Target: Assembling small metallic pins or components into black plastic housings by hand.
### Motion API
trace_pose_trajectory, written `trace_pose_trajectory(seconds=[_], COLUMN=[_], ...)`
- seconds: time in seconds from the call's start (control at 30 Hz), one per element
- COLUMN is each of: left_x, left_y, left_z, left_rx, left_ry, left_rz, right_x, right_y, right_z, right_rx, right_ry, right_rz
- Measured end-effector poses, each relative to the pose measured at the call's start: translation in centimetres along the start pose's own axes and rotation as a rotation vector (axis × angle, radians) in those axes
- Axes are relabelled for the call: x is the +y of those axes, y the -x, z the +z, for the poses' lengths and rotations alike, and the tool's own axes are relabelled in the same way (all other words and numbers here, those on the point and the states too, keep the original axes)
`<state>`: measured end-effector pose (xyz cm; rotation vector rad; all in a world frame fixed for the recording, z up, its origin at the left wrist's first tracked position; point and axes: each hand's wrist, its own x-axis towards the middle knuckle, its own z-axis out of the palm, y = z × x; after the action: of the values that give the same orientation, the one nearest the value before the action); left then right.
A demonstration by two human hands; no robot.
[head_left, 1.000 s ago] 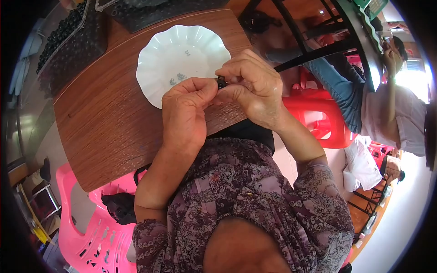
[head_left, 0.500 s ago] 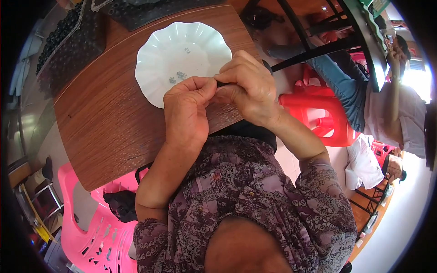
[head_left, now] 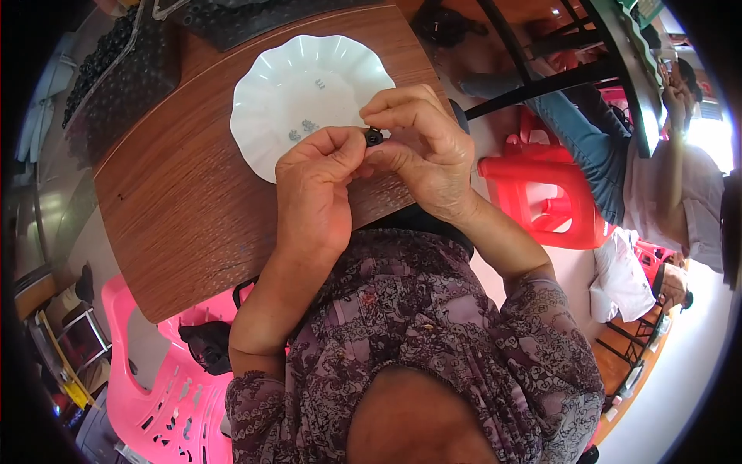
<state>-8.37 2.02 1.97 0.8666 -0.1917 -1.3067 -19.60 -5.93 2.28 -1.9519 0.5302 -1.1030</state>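
A small, round, black piece (head_left: 374, 138) sits near the upper centre of the frame, at the fingertips, between the two hands. The left hand (head_left: 318, 189) pinches its left side between thumb and forefinger. The right hand (head_left: 433, 151) curls around from the right, forefinger above the piece and thumb below, a narrow gap between them; whether those tips press on it, I cannot tell. Just beyond lies a white, glossy, scalloped-edged plate (head_left: 251, 112) on a brown wood-grain table (head_left: 178, 209). At upper left stands a clear-walled container (head_left: 151, 73) of small black pieces.
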Motion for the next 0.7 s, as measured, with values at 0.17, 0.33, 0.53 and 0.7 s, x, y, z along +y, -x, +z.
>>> trace_pose_trajectory(seconds=[0.17, 0.33, 0.53, 0.7], left_x=[-0.2, 0.0, 0.7, 1.2], left_y=[0.0, 0.0, 1.1, 2.1], left_z=[-0.3, -0.1, 0.7, -0.5], left_rx=[-0.018, -0.01, 0.02, 0.004], left_ry=[0.007, 0.003, -0.094, -0.211], left_rz=[-0.011, 0.02, 0.043, 0.163], right_x=[0.2, 0.4, 0.7, -0.3], right_y=[-0.3, -0.8, -0.4, 0.0], right_z=[-0.2, -0.4, -0.1, 1.0], right_rx=[-0.051, -0.064, -0.061, -0.089], right_ry=[0.03, 0.168, 0.169, 0.153], right_rz=[-0.045, -0.264, -0.309, -0.349])
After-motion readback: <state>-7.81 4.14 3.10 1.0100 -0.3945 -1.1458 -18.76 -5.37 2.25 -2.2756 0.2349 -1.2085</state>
